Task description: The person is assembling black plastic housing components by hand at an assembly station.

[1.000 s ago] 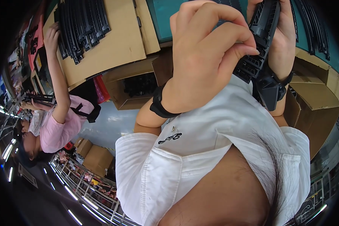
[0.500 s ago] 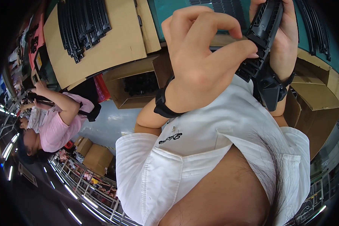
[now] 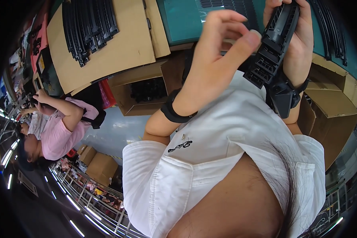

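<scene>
the black plastic part [image 3: 273, 45] is in the right hand [image 3: 301, 41], up near the top edge of the view, tilted, with its ribbed end pointing down toward the white shirt [image 3: 242, 119]. its upper end runs close to the frame edge, and the part covers some of the right palm, so the full grip is hard to make out; fingers show on both sides of it, closed around it. the left hand [image 3: 216, 59] is just beside the part, fingers loosely curled and the thumb apart from them, with nothing visible in it; the inside of the curl is partly hidden.

a dark wristband [image 3: 176, 111] circles the left wrist, and an angular black device [image 3: 283, 99] sits at the right one.

behind the hands is a green surface [image 3: 182, 23], cut off at the top. to the left, a cardboard sheet [image 3: 131, 43] carries a row of long black strips [image 3: 90, 29], their upper ends cropped; more dark strips [image 3: 332, 33] lie at the far right. an open carton [image 3: 125, 104] below the sheet holds small black pieces, too dim to tell apart. another carton [image 3: 331, 125] stands at the right. on the left, a co-worker in a pink shirt [image 3: 63, 137] is beyond a patch of grey floor [image 3: 119, 129]; what that person handles is unclear.
</scene>
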Available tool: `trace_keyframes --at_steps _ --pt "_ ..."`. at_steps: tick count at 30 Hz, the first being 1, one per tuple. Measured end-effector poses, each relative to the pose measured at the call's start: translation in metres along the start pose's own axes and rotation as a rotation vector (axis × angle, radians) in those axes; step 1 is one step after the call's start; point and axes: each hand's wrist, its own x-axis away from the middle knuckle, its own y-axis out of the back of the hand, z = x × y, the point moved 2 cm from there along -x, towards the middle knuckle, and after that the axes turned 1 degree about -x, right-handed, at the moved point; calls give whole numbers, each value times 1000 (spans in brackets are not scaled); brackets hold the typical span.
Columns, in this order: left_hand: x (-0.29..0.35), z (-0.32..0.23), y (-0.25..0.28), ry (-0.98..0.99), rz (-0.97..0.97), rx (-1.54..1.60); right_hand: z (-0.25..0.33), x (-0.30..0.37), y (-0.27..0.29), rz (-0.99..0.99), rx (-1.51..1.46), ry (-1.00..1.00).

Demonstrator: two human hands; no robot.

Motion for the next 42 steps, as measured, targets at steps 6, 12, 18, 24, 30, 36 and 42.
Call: trace_keyframes --at_steps 6,12,18,24,30,36,42 --pt "2 -4 -8 377 287 78 0 2 1 0 22 38" --pt "0 0 -12 371 335 102 6 2 8 -3 30 74" --pt "-9 11 -7 387 304 73 18 -3 17 -2 42 104" --pt "-42 26 25 -573 232 -1017 46 -2 26 -35 192 249" --pt "-51 34 28 -722 430 -1352 43 -4 29 -47 122 210" --pt "-55 55 32 -778 379 -1269 40 -7 31 -12 87 197" --pt "-59 53 25 -714 389 -1250 46 -8 31 8 89 183"
